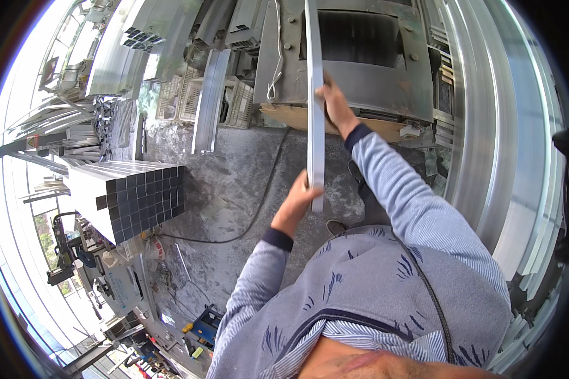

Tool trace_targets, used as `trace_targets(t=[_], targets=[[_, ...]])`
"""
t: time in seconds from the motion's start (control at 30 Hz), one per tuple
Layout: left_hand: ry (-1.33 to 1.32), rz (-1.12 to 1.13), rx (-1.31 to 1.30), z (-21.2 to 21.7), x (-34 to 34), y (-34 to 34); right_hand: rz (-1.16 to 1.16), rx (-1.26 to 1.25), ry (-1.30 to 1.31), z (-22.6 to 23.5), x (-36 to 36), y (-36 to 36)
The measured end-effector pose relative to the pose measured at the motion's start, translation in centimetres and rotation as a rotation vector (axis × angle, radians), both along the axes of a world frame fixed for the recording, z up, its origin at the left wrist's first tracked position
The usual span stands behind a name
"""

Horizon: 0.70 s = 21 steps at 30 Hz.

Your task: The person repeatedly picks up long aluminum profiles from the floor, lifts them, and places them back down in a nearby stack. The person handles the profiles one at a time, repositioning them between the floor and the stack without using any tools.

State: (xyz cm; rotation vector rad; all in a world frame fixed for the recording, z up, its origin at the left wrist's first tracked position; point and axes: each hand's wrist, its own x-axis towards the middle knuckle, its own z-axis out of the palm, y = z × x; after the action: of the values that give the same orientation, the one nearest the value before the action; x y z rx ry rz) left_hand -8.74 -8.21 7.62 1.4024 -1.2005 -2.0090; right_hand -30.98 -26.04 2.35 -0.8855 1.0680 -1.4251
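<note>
A long pale metal profile [316,132] runs from in front of my body up over a grey metal machine [354,79]. Close to its near end, my left hand [297,201] is closed round it, thumb on top. Farther along, my right hand [336,106] grips the same profile from its right side, just before the machine's front edge. The far end passes out of the picture at the top. Under it, the machine's top has a dark rectangular opening [360,38].
A stack of square metal tubes [146,197] stands at left, end-on. White plastic crates [239,104] and a leaning channel profile [210,104] are beyond. A black cable [259,211] crosses the concrete floor. Long profiles [480,120] line the right side. A blue toolbox [205,325] sits lower left.
</note>
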Motion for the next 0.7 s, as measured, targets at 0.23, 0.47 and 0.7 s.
trace_targets(t=[0.23, 0.47, 0.7], targets=[[-1.033, -0.185, -0.445, 4.7, -11.3, -17.2, -0.237, -0.113, 1.547, 1.5, -4.6, -15.7], [-1.036, -0.161, -0.541, 1.9, -10.5, -15.6, -0.223, -0.041, 1.623, 0.6, -3.0, -15.5], [-1.027, -0.146, -0.437, -1.2, -5.7, -3.9, -0.183, -0.076, 1.569, 0.0, 2.1, -2.9]])
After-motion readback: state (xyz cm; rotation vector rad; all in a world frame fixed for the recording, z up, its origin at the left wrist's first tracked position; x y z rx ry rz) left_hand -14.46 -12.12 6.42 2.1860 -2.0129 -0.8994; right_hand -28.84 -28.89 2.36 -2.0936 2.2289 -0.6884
